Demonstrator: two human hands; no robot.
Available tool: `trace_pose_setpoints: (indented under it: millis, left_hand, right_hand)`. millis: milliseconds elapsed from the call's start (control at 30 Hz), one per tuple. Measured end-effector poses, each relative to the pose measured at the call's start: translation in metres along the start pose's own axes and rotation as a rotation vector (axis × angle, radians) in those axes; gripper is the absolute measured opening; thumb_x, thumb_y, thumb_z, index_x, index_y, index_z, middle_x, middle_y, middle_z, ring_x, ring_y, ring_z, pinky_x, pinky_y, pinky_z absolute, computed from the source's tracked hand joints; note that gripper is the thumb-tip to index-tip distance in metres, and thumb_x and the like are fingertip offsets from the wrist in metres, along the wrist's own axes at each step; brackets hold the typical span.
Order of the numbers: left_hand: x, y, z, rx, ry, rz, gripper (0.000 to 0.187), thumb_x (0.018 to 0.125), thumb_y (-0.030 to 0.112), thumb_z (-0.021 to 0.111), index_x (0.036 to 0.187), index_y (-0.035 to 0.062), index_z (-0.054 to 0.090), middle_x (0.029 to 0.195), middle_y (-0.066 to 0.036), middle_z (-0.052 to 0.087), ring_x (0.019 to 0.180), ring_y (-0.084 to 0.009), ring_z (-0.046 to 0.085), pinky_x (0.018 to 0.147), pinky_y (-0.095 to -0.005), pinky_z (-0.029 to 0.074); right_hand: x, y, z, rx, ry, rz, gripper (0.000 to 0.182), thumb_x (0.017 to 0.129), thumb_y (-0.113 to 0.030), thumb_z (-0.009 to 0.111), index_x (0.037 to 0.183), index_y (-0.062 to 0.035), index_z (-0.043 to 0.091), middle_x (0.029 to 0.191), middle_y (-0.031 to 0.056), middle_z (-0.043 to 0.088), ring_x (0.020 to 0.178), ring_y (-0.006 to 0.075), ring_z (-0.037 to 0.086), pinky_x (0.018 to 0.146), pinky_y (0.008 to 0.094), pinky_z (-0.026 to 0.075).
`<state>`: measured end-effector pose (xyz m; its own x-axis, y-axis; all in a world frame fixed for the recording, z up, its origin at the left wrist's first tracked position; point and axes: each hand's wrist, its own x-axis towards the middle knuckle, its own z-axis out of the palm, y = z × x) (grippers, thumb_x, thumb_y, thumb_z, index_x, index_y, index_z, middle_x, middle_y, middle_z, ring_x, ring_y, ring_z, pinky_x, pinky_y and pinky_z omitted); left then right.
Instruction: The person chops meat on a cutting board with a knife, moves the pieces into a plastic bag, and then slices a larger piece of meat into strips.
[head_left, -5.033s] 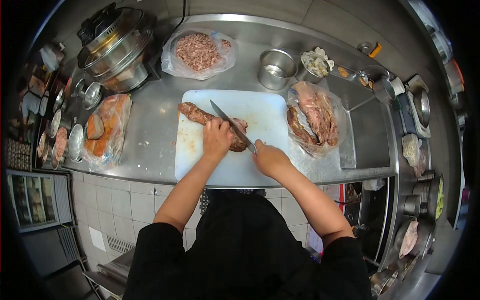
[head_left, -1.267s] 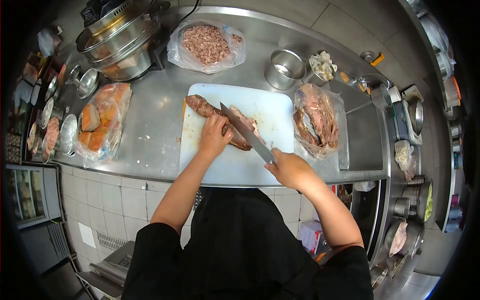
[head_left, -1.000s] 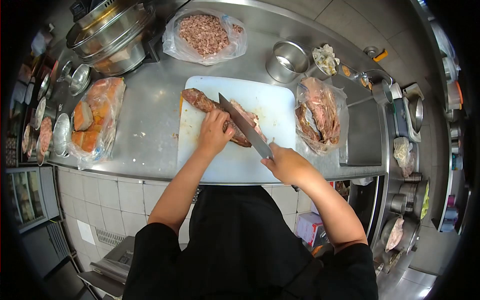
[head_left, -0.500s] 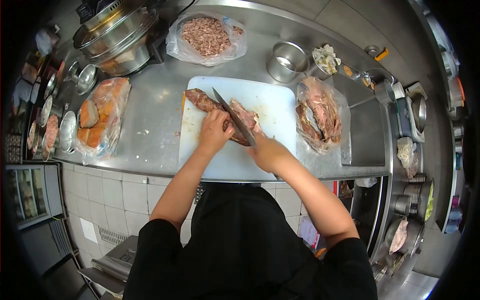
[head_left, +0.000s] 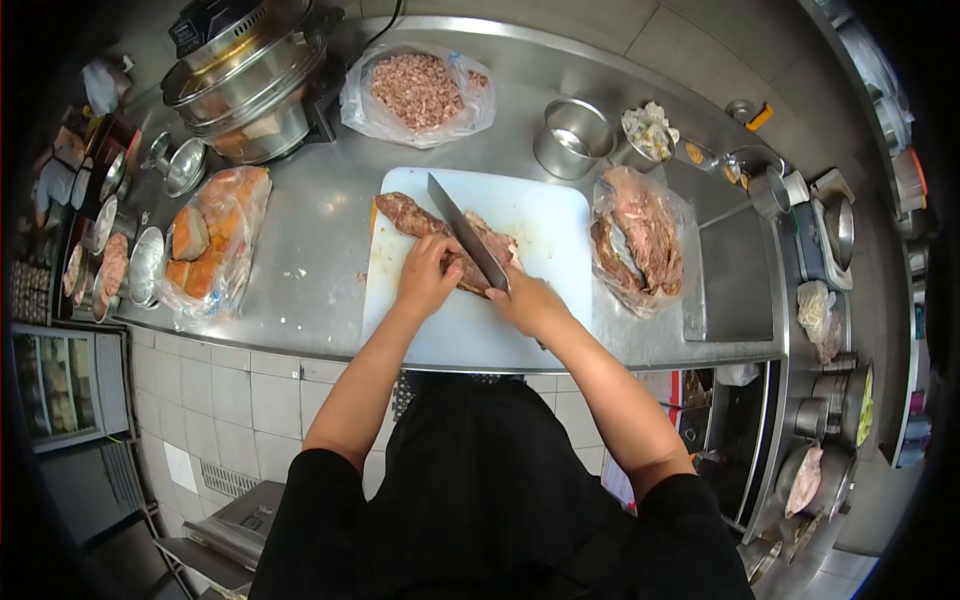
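Note:
A long piece of browned meat (head_left: 408,214) lies slantwise on the white cutting board (head_left: 410,335). My left hand (head_left: 432,272) is closed on the meat near its middle, the fingers curled against it. My right hand (head_left: 527,304) grips the handle of a large knife (head_left: 466,230). Its blade points to the upper left and lies along the right side of the meat, close to my left fingers. Part of the meat is hidden under the blade and my left hand. Pale pinkish meat shows just right of the blade.
Left of the board is a bag of orange-brown blocks (head_left: 212,240). Behind it stand a bag of diced meat (head_left: 418,92), a steel pot (head_left: 573,137) and a bowl of scraps (head_left: 647,136). A bag of meat (head_left: 640,240) lies to the right, beside the sink (head_left: 735,275).
The view has shifted a little, so the board and counter sit lower in the frame. The knife blade is slightly steeper and its broad side shows more. Both hands keep their holds.

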<state>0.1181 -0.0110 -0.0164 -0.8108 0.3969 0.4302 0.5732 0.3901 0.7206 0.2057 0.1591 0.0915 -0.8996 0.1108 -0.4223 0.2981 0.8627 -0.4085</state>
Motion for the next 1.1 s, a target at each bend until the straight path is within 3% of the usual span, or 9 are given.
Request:
trace_pose_setpoints:
  millis: [67,300,500,667,767,800,867,967,1100]
  left_hand:
    - [-0.002,0.001,0.0,-0.11,-0.041,-0.17,0.026,0.075,0.011,0.068,0.097,0.0041,0.058,0.1,-0.013,0.058,0.097,-0.0346,0.055,0.087,-0.0433,0.046]
    - [0.0,0.003,0.002,0.028,0.018,-0.052,0.026,0.074,0.01,0.067,0.097,0.0034,0.058,0.098,-0.013,0.058,0.095,-0.0351,0.055,0.085,-0.0436,0.047]
    - [0.001,0.005,0.002,0.043,0.019,-0.047,0.027,0.073,0.009,0.067,0.097,0.003,0.059,0.096,-0.013,0.057,0.094,-0.0348,0.055,0.083,-0.0439,0.047]
    - [0.002,0.007,0.001,0.039,-0.004,-0.037,0.03,0.072,0.009,0.066,0.1,0.0017,0.058,0.1,-0.014,0.057,0.097,-0.0355,0.055,0.087,-0.0442,0.046]
    - [0.002,0.008,0.0,0.032,-0.011,-0.04,0.029,0.072,0.009,0.066,0.099,0.0017,0.058,0.099,-0.014,0.057,0.097,-0.0357,0.055,0.086,-0.044,0.046]
    - [0.002,0.008,0.0,0.033,-0.016,-0.044,0.029,0.072,0.009,0.066,0.099,0.0017,0.058,0.099,-0.014,0.057,0.097,-0.0357,0.055,0.086,-0.044,0.046]
    - [0.003,0.008,-0.001,0.017,-0.019,-0.025,0.028,0.072,0.009,0.066,0.098,0.0016,0.058,0.099,-0.014,0.057,0.095,-0.0358,0.055,0.085,-0.044,0.047]
    - [0.003,0.006,0.0,0.032,-0.023,-0.01,0.029,0.071,0.009,0.069,0.099,0.004,0.061,0.097,-0.011,0.058,0.093,-0.0326,0.056,0.083,-0.0444,0.046]
    - [0.0,0.005,0.003,0.056,0.021,0.013,0.029,0.071,0.009,0.069,0.099,0.004,0.061,0.097,-0.01,0.058,0.093,-0.0323,0.056,0.083,-0.0442,0.046]
  right_hand:
    - [-0.015,0.001,-0.01,0.039,-0.027,0.019,0.049,0.097,-0.034,0.057,0.128,0.0016,0.05,0.094,0.026,0.069,0.09,0.0439,0.066,0.079,0.05,0.051]
    - [-0.061,-0.007,-0.045,-0.1,-0.099,-0.011,0.052,0.097,-0.032,0.056,0.135,0.0024,0.047,0.093,0.0261,0.07,0.09,0.0422,0.068,0.082,0.0491,0.053]
    - [-0.061,-0.007,-0.04,-0.079,-0.17,0.035,0.046,0.097,-0.034,0.056,0.123,0.0038,0.053,0.091,0.0251,0.07,0.089,0.044,0.066,0.083,0.0509,0.05]
    - [-0.048,-0.006,-0.034,-0.022,-0.185,0.011,0.046,0.098,-0.03,0.055,0.126,0.0059,0.047,0.083,0.0225,0.07,0.059,0.0351,0.067,0.067,0.0449,0.054]
    - [-0.036,-0.012,-0.034,0.01,-0.225,0.047,0.045,0.098,-0.029,0.056,0.125,0.0051,0.046,0.078,0.0211,0.068,0.049,0.0305,0.064,0.059,0.0429,0.054]
    - [-0.03,-0.018,-0.035,0.013,-0.23,0.048,0.045,0.098,-0.029,0.056,0.125,0.0051,0.046,0.078,0.0211,0.068,0.049,0.0305,0.064,0.059,0.0429,0.054]
    - [-0.017,-0.035,-0.039,0.134,-0.313,0.182,0.043,0.096,-0.031,0.057,0.12,0.0045,0.052,0.1,0.03,0.067,0.089,0.0427,0.068,0.082,0.0483,0.053]
    - [0.01,-0.024,0.001,-0.004,-0.103,0.056,0.044,0.096,-0.031,0.057,0.122,0.0046,0.052,0.102,0.0294,0.067,0.079,0.0402,0.069,0.077,0.0463,0.054]
    - [0.001,-0.034,-0.012,0.013,-0.085,0.031,0.041,0.096,-0.03,0.057,0.12,0.0038,0.053,0.101,0.0274,0.068,0.078,0.038,0.07,0.077,0.0463,0.054]
